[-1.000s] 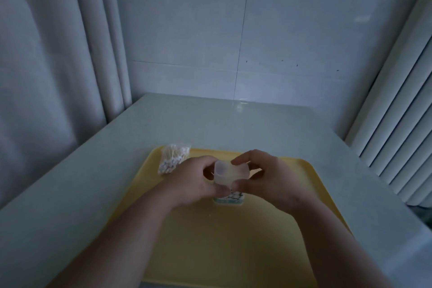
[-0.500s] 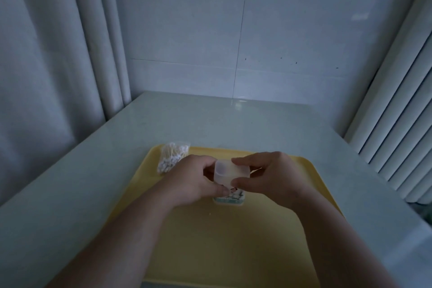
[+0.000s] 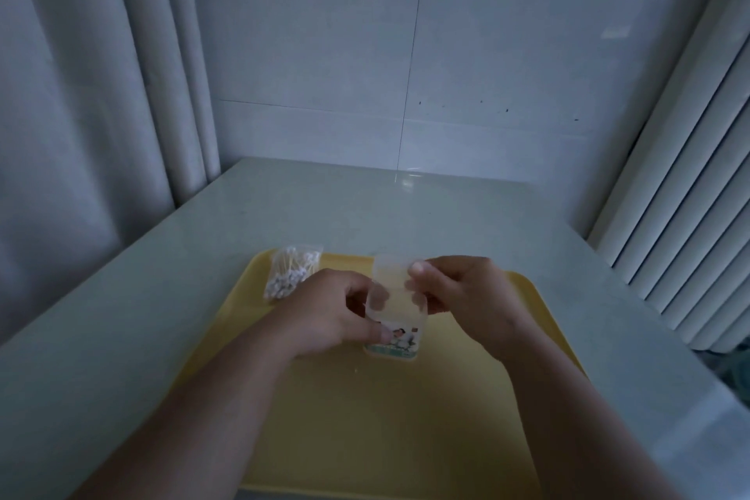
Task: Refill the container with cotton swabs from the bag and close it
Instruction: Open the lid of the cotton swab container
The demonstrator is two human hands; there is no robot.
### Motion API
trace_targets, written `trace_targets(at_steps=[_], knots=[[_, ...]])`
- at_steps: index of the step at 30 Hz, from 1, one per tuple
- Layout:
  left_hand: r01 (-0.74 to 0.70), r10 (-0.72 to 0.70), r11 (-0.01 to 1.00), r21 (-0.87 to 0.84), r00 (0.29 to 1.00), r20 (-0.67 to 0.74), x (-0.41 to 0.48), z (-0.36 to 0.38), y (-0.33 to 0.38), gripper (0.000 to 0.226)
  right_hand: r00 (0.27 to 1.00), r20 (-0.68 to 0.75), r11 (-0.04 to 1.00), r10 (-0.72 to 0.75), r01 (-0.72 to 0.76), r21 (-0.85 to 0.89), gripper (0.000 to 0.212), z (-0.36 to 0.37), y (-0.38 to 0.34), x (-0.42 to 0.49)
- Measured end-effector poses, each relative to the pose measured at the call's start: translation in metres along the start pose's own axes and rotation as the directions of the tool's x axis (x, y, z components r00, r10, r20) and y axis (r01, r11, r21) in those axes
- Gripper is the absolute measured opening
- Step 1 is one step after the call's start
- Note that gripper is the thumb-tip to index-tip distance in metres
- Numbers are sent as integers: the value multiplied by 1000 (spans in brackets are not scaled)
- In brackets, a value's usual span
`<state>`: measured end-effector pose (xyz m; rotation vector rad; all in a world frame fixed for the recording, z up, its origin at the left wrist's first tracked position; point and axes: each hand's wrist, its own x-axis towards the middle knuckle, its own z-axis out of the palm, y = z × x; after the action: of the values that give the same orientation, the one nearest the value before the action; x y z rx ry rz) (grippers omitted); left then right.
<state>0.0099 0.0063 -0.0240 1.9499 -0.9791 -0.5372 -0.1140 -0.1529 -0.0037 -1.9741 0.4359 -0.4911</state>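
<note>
A small translucent plastic container (image 3: 394, 319) with a printed label near its base stands on the yellow tray (image 3: 365, 426). My left hand (image 3: 324, 313) grips the container's left side. My right hand (image 3: 458, 288) pinches the translucent lid (image 3: 391, 270), which is swung up and back above the container's opening. A clear bag of cotton swabs (image 3: 290, 270) lies at the tray's far left corner, partly over the rim, a short way left of my left hand. The container's inside is hard to make out.
The tray lies on a pale table (image 3: 121, 317) set against a tiled wall (image 3: 406, 73). Curtains (image 3: 81, 114) hang at the left. A ribbed white panel (image 3: 690, 195) stands along the right edge.
The lid has come up off the container: my right hand lifted it up and back while my left hand kept hold of the body.
</note>
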Motion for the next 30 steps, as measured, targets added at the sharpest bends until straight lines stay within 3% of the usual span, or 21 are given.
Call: trace_targets(at_steps=[4,11,15,18,20,22,24,27,30], knots=[[2,-2,1000,6,1000,18,-2,-1,2,37,990,-73,988,122,-114,101,42,10,6,4],[0,-2,999,51,999,32,-5,-3,5,41,974,-86,974,210,-201,100,33,12,8,5],[12,-35,973,230,995,94,-6,-10,3,47,967,-110,970,230,-219,105,49,10,7,5],[43,-16,951,307,996,-92,-3,-17,-3,38,960,-171,967,220,-191,168,52,7,5,4],[86,47,912,400,949,-311,2,-21,-7,31,956,-226,976,186,-152,158,47,6,4,3],[187,80,815,548,901,-427,4,-21,-11,35,950,-277,986,142,-112,122,40,5,3,2],[274,-9,752,600,914,-406,5,-19,-16,46,944,-313,992,107,-82,91,37,5,2,2],[317,-171,746,586,941,-292,6,-16,-22,60,945,-313,995,93,-75,69,36,6,1,1],[309,-171,780,544,942,-290,7,-13,-22,62,944,-316,995,97,-83,57,35,6,2,1]])
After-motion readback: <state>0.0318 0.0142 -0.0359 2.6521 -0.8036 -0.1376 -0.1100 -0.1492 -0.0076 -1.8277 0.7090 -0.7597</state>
